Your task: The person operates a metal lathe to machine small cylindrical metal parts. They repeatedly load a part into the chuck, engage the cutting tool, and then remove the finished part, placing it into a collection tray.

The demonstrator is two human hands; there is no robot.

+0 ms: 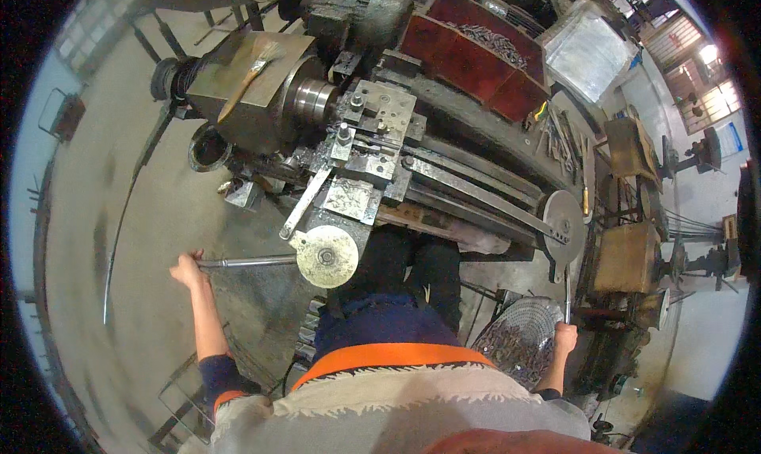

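Observation:
My left hand (188, 270) is closed round the outer end of a long steel lever (246, 261). That lever runs to a pale round disc (327, 256) at the front of a small lathe. On the far right, my right hand (565, 337) grips the lower end of another metal lever (567, 295), which hangs from a grey round plate (562, 220). Between them lie the lathe's tool slide (376, 129) and long flat bars (476, 192). The spindle chuck (311, 99) faces the slide from the left.
A brush (247, 82) lies on the headstock (254, 62). Behind the bed, a dark red tray (468, 54) holds many small metal parts. Hand tools (563, 141) lie at the right. Below my right side sits a basket (515, 335) of dark pieces. A thin rod (119, 232) sticks out left.

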